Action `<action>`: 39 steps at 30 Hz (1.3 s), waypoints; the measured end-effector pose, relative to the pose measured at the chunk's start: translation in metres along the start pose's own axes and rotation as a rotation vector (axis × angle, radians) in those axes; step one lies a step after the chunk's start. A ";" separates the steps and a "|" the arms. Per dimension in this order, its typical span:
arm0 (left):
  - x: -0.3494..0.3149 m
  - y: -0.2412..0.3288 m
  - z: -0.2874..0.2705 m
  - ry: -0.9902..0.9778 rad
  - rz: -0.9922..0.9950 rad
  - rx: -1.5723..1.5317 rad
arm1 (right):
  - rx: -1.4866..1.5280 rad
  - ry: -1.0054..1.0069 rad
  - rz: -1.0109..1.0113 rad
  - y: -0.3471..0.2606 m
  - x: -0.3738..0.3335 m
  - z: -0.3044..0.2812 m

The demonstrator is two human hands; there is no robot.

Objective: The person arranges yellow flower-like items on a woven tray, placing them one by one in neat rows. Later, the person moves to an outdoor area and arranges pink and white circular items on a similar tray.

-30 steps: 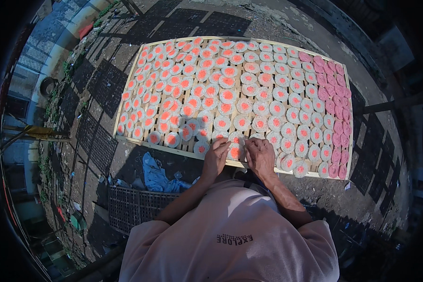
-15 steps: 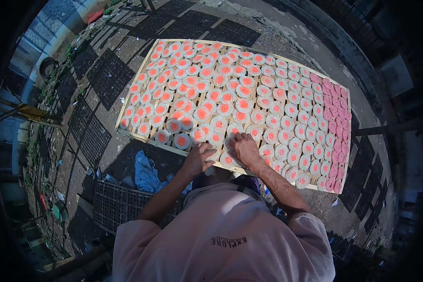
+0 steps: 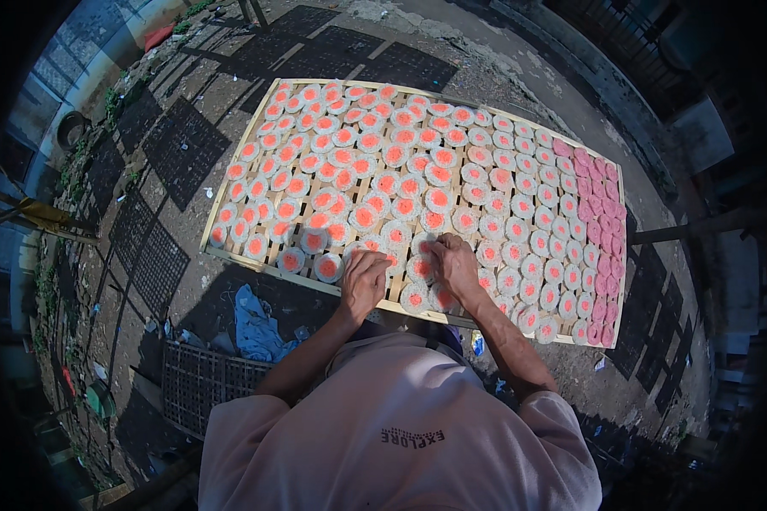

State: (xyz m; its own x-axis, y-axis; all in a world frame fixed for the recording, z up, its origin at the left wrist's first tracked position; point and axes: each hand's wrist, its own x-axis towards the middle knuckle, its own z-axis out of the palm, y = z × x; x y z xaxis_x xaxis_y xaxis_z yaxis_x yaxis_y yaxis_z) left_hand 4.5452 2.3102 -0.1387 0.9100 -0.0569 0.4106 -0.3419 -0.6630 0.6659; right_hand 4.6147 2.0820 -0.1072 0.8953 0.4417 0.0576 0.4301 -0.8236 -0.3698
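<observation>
Many thin round crackers (image 3: 367, 215), pale with orange-red centres, lie in rows on a slatted wooden drying rack (image 3: 298, 278). My left hand (image 3: 366, 283) is over the rack's near edge, its fingers bent together at the rim of a cracker. Just to its right, my right hand (image 3: 456, 264) has its fingers closed on the edge of another cracker (image 3: 423, 244). The fingers partly hide the crackers beneath them. Between the hands and the near edge lies a whole cracker (image 3: 414, 298). Some crackers overlap, mostly toward the left.
Pink crackers (image 3: 606, 209) fill the rack's right end. Below its left side are a blue plastic sheet (image 3: 258, 324) and a dark woven lattice panel (image 3: 209, 381) on the ground. A pole (image 3: 699, 228) reaches toward the rack from the right.
My left hand has moved right and farther over the rack, its fingers drawn closer together. My right hand has shifted slightly right, uncovering crackers near the front edge.
</observation>
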 end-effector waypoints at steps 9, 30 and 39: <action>0.078 -0.026 0.013 -0.457 0.036 0.245 | -0.290 -0.182 -0.462 0.036 0.029 0.000; 0.045 -0.026 -0.009 -0.467 0.235 0.157 | -0.104 -0.311 -0.282 -0.033 -0.060 -0.006; 0.064 -0.027 -0.014 -0.285 0.204 0.067 | 0.347 -0.105 0.220 -0.045 -0.061 -0.008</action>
State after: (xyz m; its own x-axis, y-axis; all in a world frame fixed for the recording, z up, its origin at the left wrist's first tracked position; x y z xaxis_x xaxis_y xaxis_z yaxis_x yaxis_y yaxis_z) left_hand 4.6092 2.3348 -0.1216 0.8565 -0.3931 0.3345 -0.5160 -0.6634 0.5419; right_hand 4.5415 2.0897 -0.0868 0.9370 0.3177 -0.1455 0.1497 -0.7411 -0.6544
